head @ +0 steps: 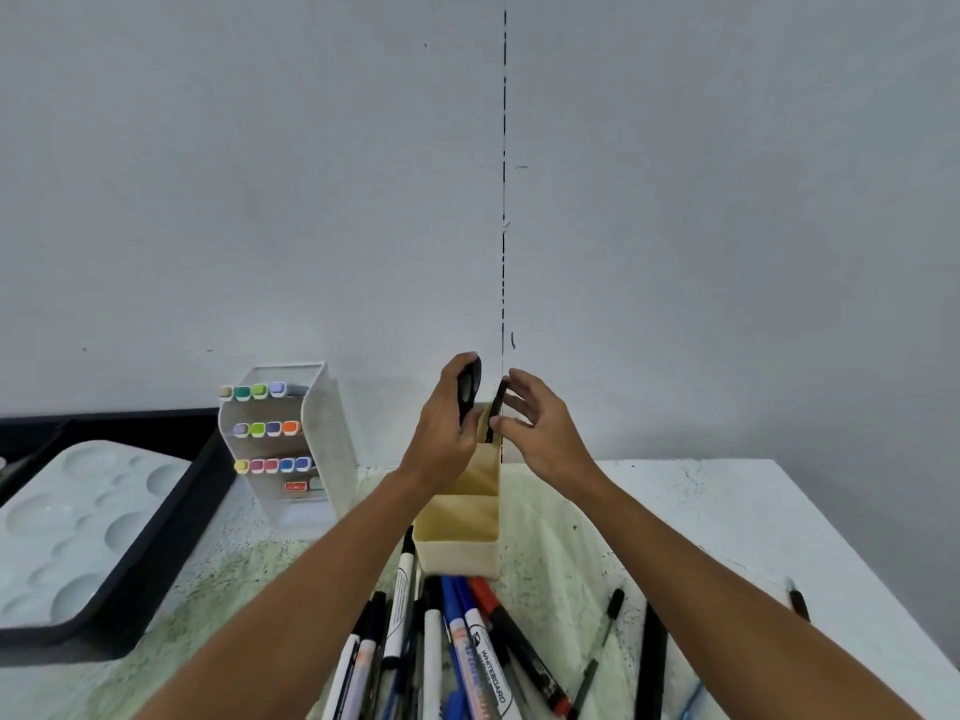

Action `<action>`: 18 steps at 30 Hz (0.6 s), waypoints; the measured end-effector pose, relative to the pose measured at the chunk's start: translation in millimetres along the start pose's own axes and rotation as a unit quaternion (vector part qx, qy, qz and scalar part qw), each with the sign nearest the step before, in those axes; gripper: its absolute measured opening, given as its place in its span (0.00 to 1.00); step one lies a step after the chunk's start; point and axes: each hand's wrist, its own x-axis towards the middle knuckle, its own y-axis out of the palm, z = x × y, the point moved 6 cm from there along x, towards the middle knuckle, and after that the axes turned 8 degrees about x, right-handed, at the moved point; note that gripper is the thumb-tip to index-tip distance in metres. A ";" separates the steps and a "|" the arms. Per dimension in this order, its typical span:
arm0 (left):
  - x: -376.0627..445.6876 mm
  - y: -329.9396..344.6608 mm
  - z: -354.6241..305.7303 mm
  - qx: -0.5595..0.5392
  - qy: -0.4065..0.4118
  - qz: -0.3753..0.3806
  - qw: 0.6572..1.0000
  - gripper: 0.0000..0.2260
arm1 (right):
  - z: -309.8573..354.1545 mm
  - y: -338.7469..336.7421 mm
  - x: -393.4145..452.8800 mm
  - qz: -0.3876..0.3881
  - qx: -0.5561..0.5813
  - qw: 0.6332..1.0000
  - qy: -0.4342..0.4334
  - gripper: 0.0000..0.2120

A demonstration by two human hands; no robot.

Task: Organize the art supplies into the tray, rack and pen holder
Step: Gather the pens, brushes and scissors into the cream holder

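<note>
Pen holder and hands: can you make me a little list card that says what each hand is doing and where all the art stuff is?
left hand: holding a black item above the pen holder
right hand: fingers on a thin black item, its lower end at the holder's back slot
pen holder: cream, tiered, front slots look empty
marker rack: white, rows of coloured markers
tray: black, holds a white paint palette
loose pens: piled in front of the holder
table: white, speckled
</note>
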 end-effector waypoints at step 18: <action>12.3 -6.2 -10.2 -0.169 -0.130 0.159 0.964 0.25 | -10.6 1.7 -4.3 0.052 -0.020 0.997 0.046 0.27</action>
